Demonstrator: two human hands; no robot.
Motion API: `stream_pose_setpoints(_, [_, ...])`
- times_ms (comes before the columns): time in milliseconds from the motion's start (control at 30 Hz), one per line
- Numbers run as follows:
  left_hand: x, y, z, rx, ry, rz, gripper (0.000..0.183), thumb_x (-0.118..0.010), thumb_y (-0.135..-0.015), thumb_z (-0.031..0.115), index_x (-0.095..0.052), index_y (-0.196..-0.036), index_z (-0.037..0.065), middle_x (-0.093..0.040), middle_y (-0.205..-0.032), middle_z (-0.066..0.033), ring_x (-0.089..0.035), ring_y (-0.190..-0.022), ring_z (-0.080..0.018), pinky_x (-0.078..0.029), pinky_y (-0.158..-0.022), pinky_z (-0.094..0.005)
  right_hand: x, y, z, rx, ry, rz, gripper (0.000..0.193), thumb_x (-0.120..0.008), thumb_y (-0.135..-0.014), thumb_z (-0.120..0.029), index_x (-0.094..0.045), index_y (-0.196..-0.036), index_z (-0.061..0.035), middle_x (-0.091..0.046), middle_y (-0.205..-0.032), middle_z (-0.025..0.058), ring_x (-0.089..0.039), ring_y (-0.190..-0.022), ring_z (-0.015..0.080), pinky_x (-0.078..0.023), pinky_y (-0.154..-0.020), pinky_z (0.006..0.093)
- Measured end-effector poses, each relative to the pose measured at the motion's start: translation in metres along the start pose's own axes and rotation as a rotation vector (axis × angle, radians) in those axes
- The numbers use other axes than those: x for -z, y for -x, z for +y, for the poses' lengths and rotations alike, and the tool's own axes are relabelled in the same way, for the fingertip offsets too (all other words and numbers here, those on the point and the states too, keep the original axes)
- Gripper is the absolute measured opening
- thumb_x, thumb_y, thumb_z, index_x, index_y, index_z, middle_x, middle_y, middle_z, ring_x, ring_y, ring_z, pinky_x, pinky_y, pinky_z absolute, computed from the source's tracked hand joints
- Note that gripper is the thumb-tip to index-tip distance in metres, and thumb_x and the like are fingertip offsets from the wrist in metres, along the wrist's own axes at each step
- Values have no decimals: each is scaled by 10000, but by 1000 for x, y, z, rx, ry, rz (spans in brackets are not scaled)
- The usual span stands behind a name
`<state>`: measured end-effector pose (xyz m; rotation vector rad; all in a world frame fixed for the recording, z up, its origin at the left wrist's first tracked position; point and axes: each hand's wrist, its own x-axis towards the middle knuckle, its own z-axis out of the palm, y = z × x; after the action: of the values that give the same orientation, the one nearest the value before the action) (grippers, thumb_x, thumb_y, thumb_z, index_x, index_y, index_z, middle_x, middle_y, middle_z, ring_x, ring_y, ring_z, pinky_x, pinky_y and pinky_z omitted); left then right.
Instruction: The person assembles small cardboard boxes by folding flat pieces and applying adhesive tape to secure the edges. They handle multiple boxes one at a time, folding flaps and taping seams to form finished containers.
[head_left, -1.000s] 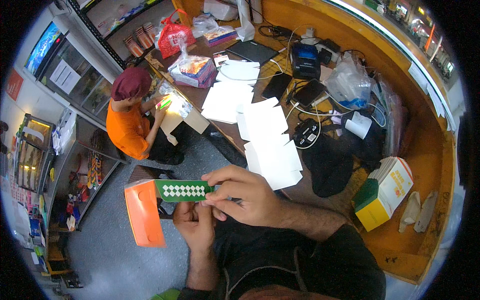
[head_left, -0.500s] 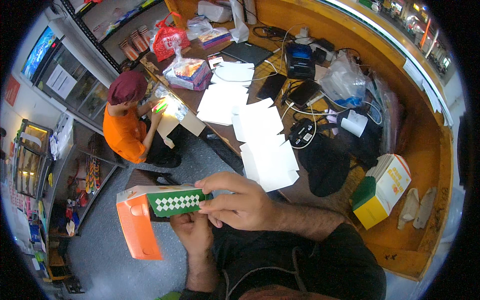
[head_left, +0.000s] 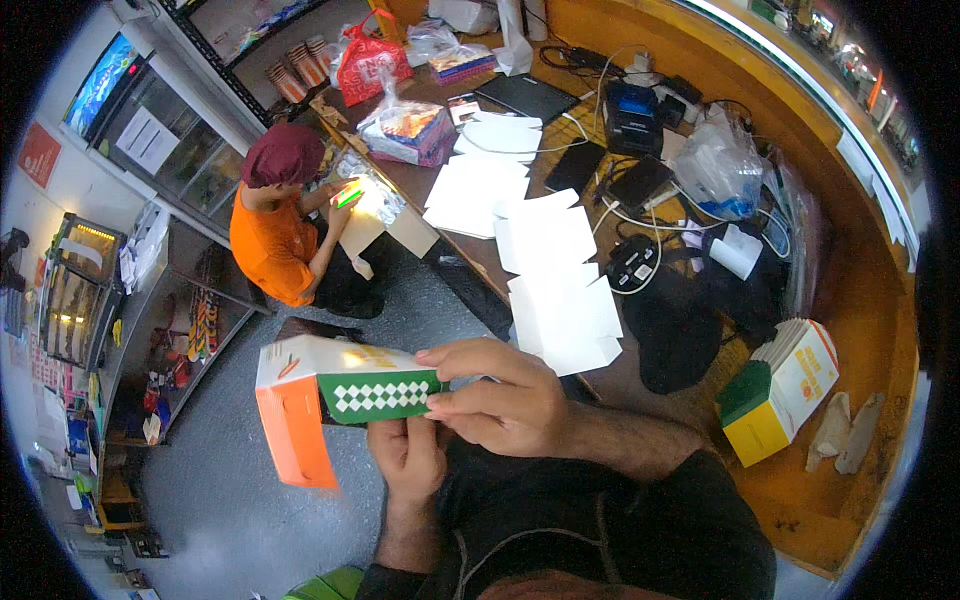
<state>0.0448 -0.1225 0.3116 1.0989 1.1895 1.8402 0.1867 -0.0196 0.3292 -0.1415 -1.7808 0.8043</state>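
Held out before my body is a partly folded cardboard carton [head_left: 378,396], with an orange panel hanging at its left, a white printed top and a green side patterned with white diamonds. My right hand [head_left: 510,398] pinches the green side's right edge between thumb and fingers. From below, my left hand [head_left: 408,460] grips the lower edge near the middle; some of its fingers are hidden behind the carton. Flat white carton blanks [head_left: 545,240] lie beyond my hands on the table, unfolded side up.
At right, a stack of folded cartons [head_left: 780,390] stands on a wooden ledge. Phones, cables, a card-sized black machine [head_left: 633,118] and plastic bags cover the far table. A person in an orange shirt [head_left: 270,245] works at the left with a lit, shiny item.
The whole view has shifted, so the surroundings appear farther right. The carton has tilted slightly, showing more of its white top. Both hands keep hold of it.
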Motion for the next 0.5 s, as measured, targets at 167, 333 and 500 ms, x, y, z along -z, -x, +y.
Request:
stream_pose_setpoints(167, [11,-2,4,125,88,-137,322,-559,-1093,15,-535,-1409,-41,-674,-1213,-109,-681,-953,-120,-571,-763,-247,7,-7,-7,-47,-6,-61,229,-853,-864,8,-764,-1074,0,-665,-1315,220,-701,-1281,373,-618,-1031,455])
stream_pose_setpoints(333, [-9,-15,-6,-42,20,190,311,-658,-1069,32,-547,-1348,-47,-719,-1141,-151,-712,-770,-180,-589,-630,-286,14,-10,-3,-53,13,-109,232,-813,-885,-26,-746,-1107,-27,-647,-1346,188,-693,-1229,357,-588,-1039,425])
stream_pose_setpoints(500, [-9,-16,11,-14,149,-23,327,-706,-1070,203,-622,-1205,-83,-737,-1001,-149,-696,-693,-172,-537,-571,-265,9,-4,3,-58,27,-70,396,-820,-894,-22,-689,-1265,-66,-654,-1337,186,-695,-1206,361,-582,-1021,450])
